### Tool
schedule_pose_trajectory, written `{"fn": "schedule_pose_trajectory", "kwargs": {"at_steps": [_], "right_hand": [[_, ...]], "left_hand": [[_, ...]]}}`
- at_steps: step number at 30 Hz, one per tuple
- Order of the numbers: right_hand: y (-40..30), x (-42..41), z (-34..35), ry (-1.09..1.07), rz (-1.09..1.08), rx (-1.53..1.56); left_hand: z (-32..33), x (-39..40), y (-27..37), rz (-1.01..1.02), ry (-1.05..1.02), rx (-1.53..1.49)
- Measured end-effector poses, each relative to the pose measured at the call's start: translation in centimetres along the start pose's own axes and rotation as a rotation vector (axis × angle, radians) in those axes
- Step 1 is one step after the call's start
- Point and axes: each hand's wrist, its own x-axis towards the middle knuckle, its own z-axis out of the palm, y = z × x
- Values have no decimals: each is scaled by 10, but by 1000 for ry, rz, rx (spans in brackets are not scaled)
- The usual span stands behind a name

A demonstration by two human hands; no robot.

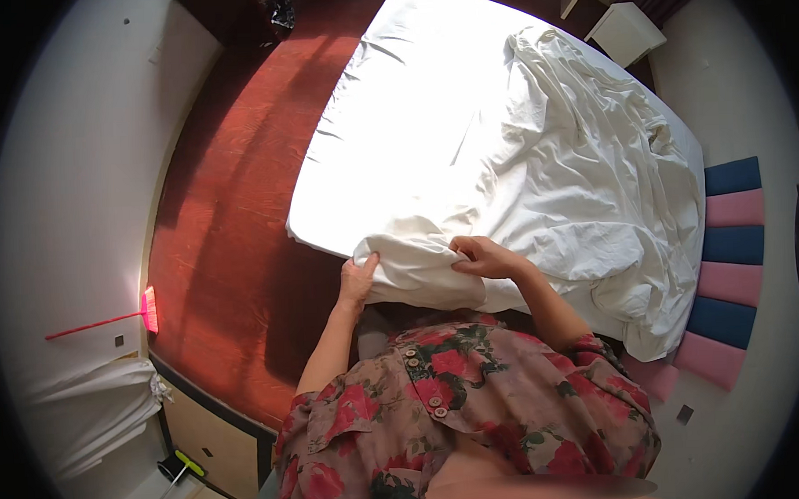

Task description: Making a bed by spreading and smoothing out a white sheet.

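A crumpled white cloth, perhaps a duvet cover (569, 191), lies over the right half of the bed and reaches its near edge. My left hand (359, 277) grips the cloth's left end, thumb on top, close to the bed's near left corner. To its right, my right hand (482, 256) pinches another part of the same cloth between thumb and curled fingers. Between both hands the cloth hangs in loose folds over the bed's edge. The mattress in a white fitted sheet (395, 118) shows at the left, washed out by sunlight.
Reddish wooden floor (233, 222) runs left of the bed. A pink broom (149, 311) leans at the left wall, near a hanging white cloth (108, 398) and a green-headed squeegee or mop (189, 463). Pink and blue headboard panels (736, 244) stand right; a white nightstand (626, 34) stands beyond.
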Motion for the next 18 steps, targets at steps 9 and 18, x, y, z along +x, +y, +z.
{"fn": "schedule_pose_trajectory", "kwargs": {"at_steps": [9, 18], "right_hand": [[-102, 78, 141, 503, -93, -12], [-104, 156, 140, 621, 154, 868]], "left_hand": [[-82, -36, 105, 317, -407, 12], [-105, -16, 100, 229, -752, 284]]}}
